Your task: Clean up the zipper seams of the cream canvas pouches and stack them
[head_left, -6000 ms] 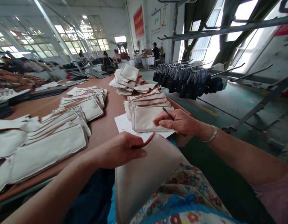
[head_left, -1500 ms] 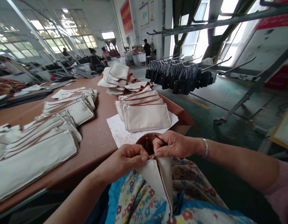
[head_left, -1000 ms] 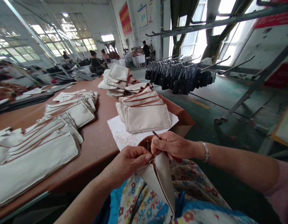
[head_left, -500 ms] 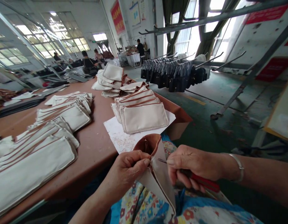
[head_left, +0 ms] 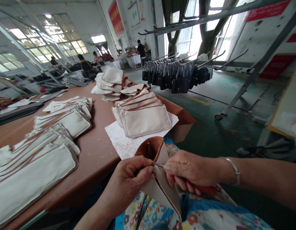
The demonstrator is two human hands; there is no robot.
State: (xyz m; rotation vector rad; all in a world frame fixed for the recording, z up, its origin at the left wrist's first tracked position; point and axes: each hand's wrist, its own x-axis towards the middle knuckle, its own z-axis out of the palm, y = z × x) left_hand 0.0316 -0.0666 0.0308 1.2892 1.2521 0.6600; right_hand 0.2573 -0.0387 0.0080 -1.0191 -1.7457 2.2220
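A cream pouch with a brown lining (head_left: pixel 167 188) rests over my lap, its brown mouth open at the top. My left hand (head_left: pixel 133 179) pinches the pouch's edge just below that mouth. In my right hand (head_left: pixel 188 169) is a red-handled tool (head_left: pixel 206 190), whose thin metal tip touches the pouch edge beside my left fingertips. What kind of tool it is, I cannot tell. Just beyond, a stack of cream pouches (head_left: pixel 146 121) lies on a white sheet (head_left: pixel 114 137).
The brown table (head_left: pixel 95 143) carries rows of cream pouches (head_left: pixel 42 166) at left and a further pile (head_left: pixel 112 76) behind. Black bags (head_left: pixel 174 76) hang on a metal rack (head_left: pixel 239 92) at right. Several people sit working far back.
My right hand has moved left, bringing the tool's tip from beside the pouch edge onto it near my left fingers. The view has shifted slightly.
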